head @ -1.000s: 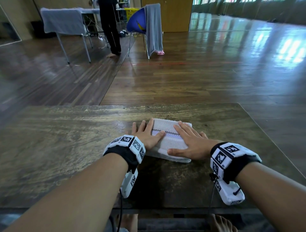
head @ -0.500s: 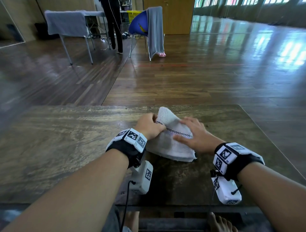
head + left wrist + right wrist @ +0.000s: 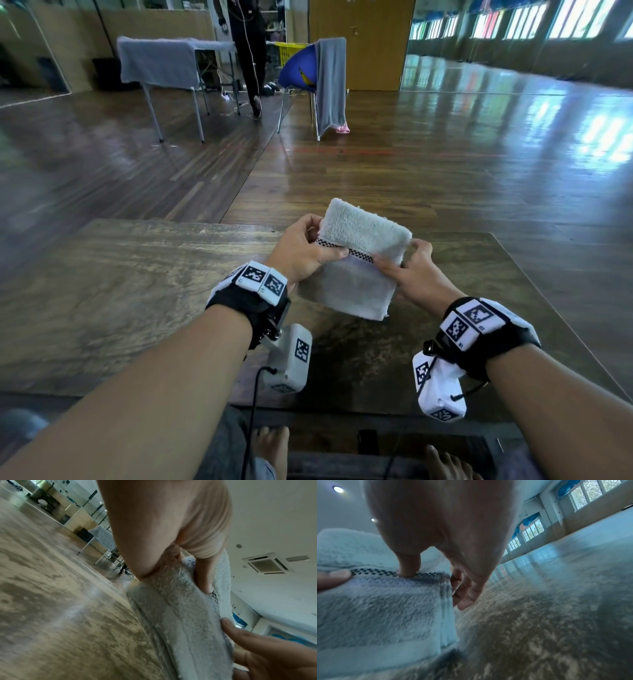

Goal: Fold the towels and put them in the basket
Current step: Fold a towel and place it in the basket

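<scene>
A small folded white towel [image 3: 356, 263] with a black-and-white checked band is held up off the wooden table [image 3: 120, 294], tilted with its far edge raised. My left hand [image 3: 305, 253] grips its left side, thumb on top along the band. My right hand [image 3: 407, 270] pinches the right side, thumb on the band and fingers behind. In the left wrist view the folded towel [image 3: 180, 615] runs down from my thumb [image 3: 204, 574]. In the right wrist view the towel [image 3: 382, 608] fills the lower left, under my thumb [image 3: 409, 565]. No basket shows near the table.
Across the wooden floor stand a folding table draped with a grey towel [image 3: 161, 65], a blue chair with a grey towel [image 3: 330, 82] hung over it, a yellow crate [image 3: 287, 53] behind, and a standing person [image 3: 246, 51]. My bare feet [image 3: 274, 452] show under the table's near edge.
A second ago both hands pressed flat on the folded towel on the table. They then curled round its sides and have lifted it up off the table.
</scene>
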